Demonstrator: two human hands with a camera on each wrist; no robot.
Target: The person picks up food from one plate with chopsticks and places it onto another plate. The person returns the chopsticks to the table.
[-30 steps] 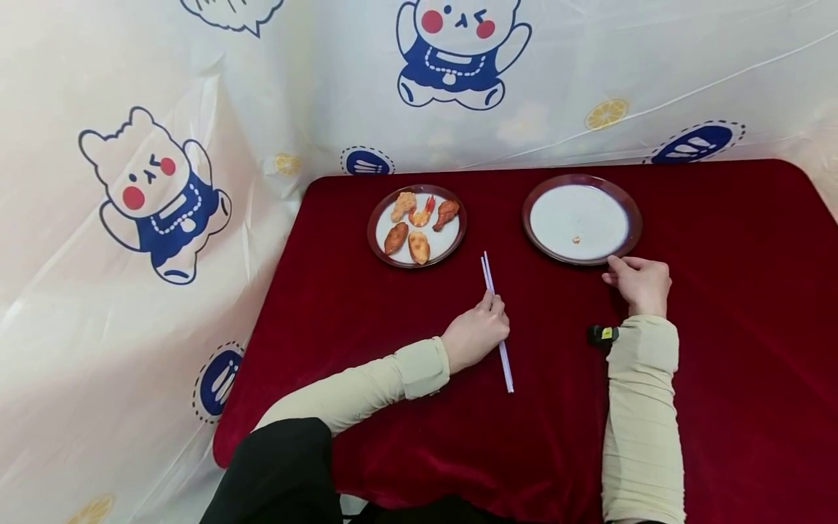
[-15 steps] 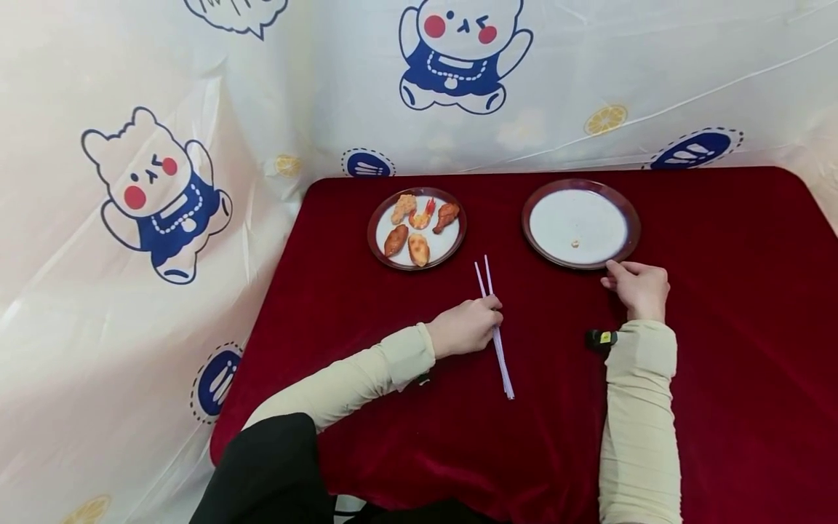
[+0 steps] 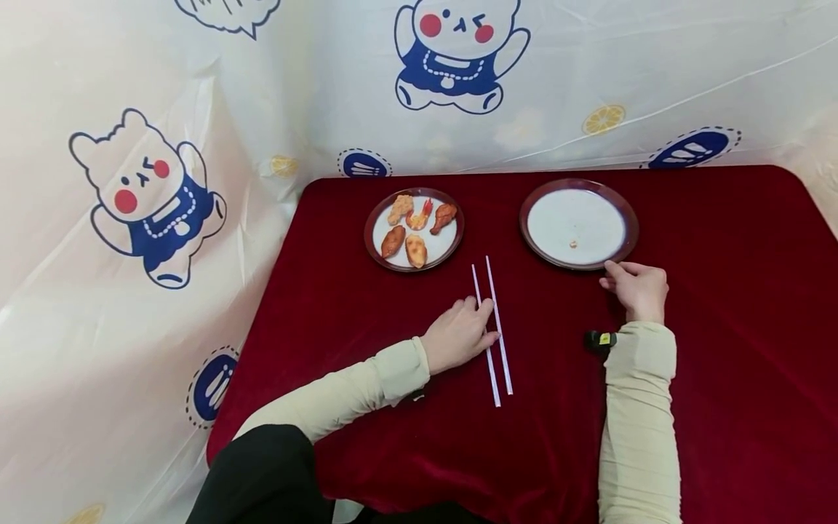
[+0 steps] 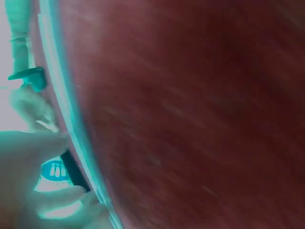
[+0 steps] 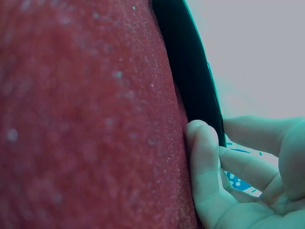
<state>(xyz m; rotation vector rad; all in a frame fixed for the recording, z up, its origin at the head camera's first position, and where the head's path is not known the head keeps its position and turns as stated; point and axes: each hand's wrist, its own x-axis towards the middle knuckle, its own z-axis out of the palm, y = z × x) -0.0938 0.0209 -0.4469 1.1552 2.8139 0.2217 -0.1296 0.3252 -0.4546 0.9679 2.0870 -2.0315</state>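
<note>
A pair of pale purple chopsticks (image 3: 503, 360) lies on the red cloth, side by side with a narrow gap between them. Over their middle is my left hand (image 3: 456, 333), fingers spread loosely across the left stick and thumb at the right one. The left wrist view shows the chopsticks (image 4: 71, 114) running past those fingertips, blurred. My right hand (image 3: 638, 290) pinches the near right rim of a brown-edged plate (image 3: 556, 255), which bears one small crumb. In the right wrist view the thumb is on one side of the dark plate rim (image 5: 190, 71), fingertips on the other.
Left of the chopsticks stands a smaller brown-rimmed plate (image 3: 373, 251) with several fried food pieces, among them a shrimp (image 3: 419, 216) and a drumstick (image 3: 444, 217). A white printed curtain (image 3: 327, 87) hangs behind the red-covered table (image 3: 740, 327).
My left hand has loosened its hold on the chopsticks and shifted slightly left. The sticks, together at first, have come apart and now lie nearly parallel. My right hand has stayed at the plate rim.
</note>
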